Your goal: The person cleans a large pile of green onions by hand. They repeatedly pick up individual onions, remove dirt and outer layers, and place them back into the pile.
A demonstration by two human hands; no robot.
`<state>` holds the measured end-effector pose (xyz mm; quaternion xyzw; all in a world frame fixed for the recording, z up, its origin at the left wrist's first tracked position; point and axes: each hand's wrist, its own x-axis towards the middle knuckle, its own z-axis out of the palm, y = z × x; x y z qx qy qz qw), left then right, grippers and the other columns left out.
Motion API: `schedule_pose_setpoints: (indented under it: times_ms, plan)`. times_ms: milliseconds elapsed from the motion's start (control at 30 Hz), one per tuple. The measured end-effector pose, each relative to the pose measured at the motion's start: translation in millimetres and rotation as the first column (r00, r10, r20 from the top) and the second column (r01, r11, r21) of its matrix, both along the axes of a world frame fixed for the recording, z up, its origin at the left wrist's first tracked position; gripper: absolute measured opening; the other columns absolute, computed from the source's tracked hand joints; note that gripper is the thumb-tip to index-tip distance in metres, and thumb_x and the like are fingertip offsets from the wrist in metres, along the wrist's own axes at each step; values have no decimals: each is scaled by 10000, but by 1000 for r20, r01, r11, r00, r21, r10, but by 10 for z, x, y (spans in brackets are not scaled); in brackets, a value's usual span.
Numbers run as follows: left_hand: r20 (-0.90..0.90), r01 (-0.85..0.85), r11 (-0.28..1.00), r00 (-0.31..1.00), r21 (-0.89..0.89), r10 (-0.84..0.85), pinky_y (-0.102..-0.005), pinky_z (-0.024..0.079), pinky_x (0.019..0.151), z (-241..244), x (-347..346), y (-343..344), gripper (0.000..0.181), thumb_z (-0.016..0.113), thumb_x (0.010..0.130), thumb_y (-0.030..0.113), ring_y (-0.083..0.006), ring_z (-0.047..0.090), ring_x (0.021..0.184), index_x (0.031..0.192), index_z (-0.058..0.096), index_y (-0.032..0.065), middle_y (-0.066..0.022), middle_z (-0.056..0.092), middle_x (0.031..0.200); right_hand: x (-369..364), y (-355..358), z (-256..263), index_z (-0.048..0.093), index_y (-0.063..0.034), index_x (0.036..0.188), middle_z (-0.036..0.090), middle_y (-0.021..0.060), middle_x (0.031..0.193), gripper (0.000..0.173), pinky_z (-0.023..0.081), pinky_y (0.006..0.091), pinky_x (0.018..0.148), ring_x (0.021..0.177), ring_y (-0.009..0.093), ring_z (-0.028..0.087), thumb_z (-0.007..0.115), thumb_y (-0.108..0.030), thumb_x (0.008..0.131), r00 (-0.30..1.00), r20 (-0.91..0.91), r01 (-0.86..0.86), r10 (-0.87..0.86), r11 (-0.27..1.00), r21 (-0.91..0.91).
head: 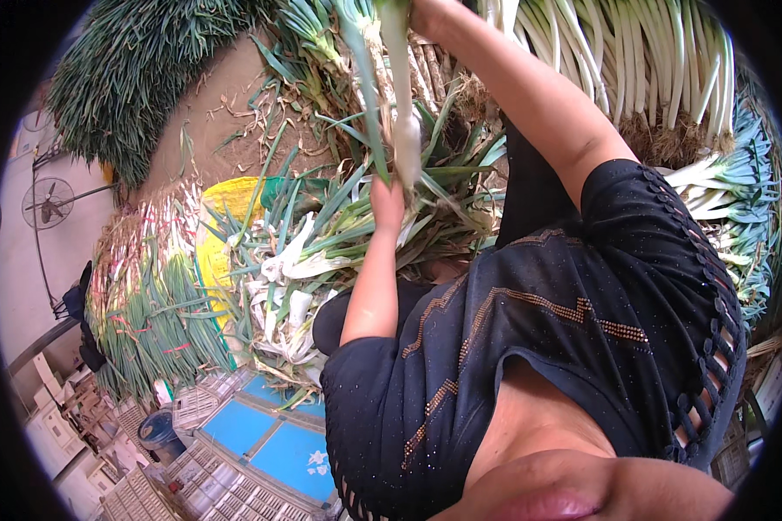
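Observation:
My left hand [388,205] is closed around the lower end of a long green leek leaf [367,104]. Right beside it hangs a thick white leek stalk [404,111], blurred, with its root end downward. The stalk's upper part meets my right hand [423,16] at the top edge of the picture, where the frame cuts off the fingers. Below both hands lies a loose heap of leek leaves and peeled pale sheaths [339,238]. Trimmed leeks with green tops [316,32] lie just past my left hand.
Rows of white leeks with roots [638,71] stand at the upper right. Tied bundles of scallions [169,293] fill the left, beside a yellow sack [215,260]. A green pile [150,71], a fan [49,202], plastic crates [208,478] and a dark bucket [159,430] stand around.

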<state>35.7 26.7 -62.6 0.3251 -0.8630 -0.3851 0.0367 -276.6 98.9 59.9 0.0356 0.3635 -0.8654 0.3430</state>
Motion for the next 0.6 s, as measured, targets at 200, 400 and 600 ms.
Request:
schedule_pose_setpoints:
  times_ms: [200,400,600]
  plan:
    - [362,112,935,932,-335,18,-392,329,927,116,438,-376,502,593,684,118,-327,442,1071,1145,426,6,-198,475,1134,-167,227,64,576,-94,827,580,45,694,246,438,337,590,635,187,543,505,-329,839,998,-2,58,-59,997,-40]
    - [-137,211,908,976,362,-172,-331,450,801,601,-287,81,434,655,735,154,-205,567,876,1075,448,-20,-125,577,932,-29,109,143,565,-81,903,601,53,777,242,452,348,631,718,197,566,515,-307,831,999,-34,33,-37,992,-120]
    - [-159,162,523,986,837,-51,-233,389,396,853,-564,255,301,608,759,172,-132,507,464,964,461,8,-71,551,635,989,-31,-154,537,-36,648,490,26,513,247,383,268,394,422,110,445,685,-221,713,991,-130,45,26,855,516]
